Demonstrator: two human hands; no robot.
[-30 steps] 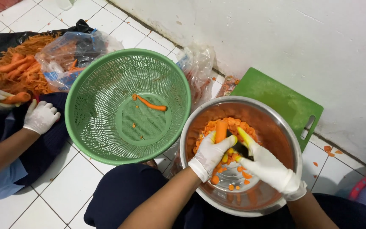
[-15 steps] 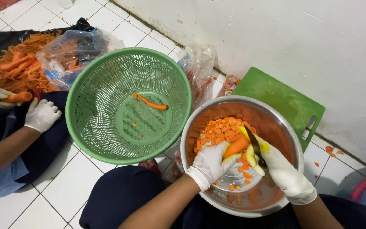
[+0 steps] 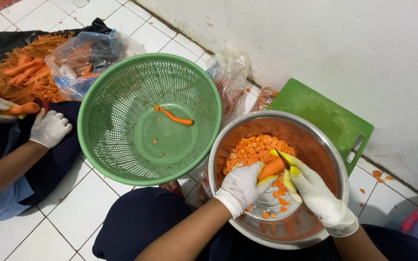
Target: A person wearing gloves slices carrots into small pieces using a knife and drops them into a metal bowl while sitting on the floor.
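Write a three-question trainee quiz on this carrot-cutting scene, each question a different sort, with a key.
1. True or false: the round green plastic basket is full of carrots.
2. Which container do the white-gloved left hand and right hand work over? A. green cutting board B. round steel bowl C. black plastic sheet
3. What does the left hand hold against the small knife?

Key:
1. False; it holds one thin carrot strip and a few bits.
2. B
3. A short orange carrot piece, above the pile of carrot slices.
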